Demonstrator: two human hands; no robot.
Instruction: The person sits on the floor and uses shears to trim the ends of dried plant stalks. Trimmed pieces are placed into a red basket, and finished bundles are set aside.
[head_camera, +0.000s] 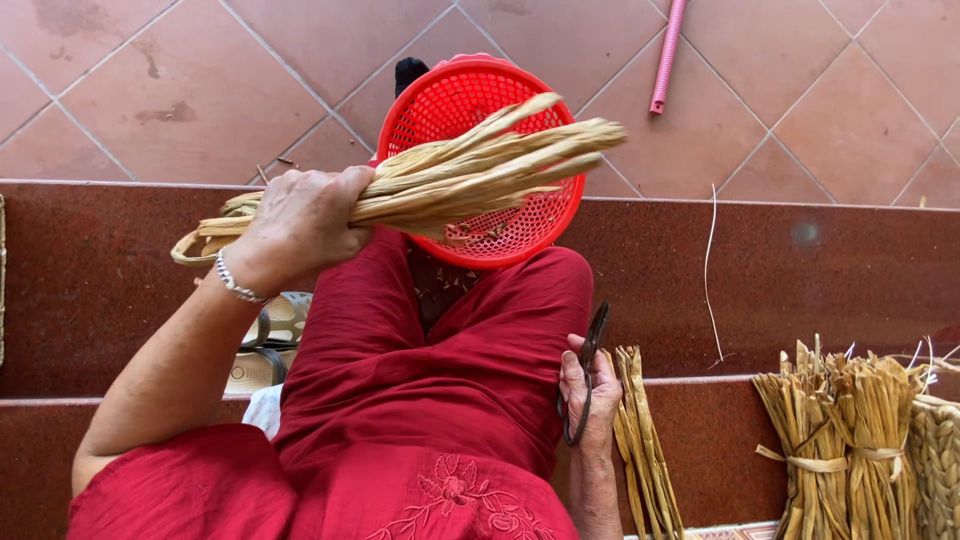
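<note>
On the red stone steps, dried straw is being handled.
A straw bundle (440, 175) is grasped by the left hand (305, 225) over the red basket (470, 100); scissors (585, 375) are gripped by the right hand (590, 400). Tied bundles (850, 440) are already finished at right; loose stalks (640, 440) remain.

Showing: 1 red basket (500, 110), 1 scissors (585, 375), 1 pink hose (667, 55) at 1 o'clock, 2 tied straw bundles (840, 440) at 4 o'clock.
</note>
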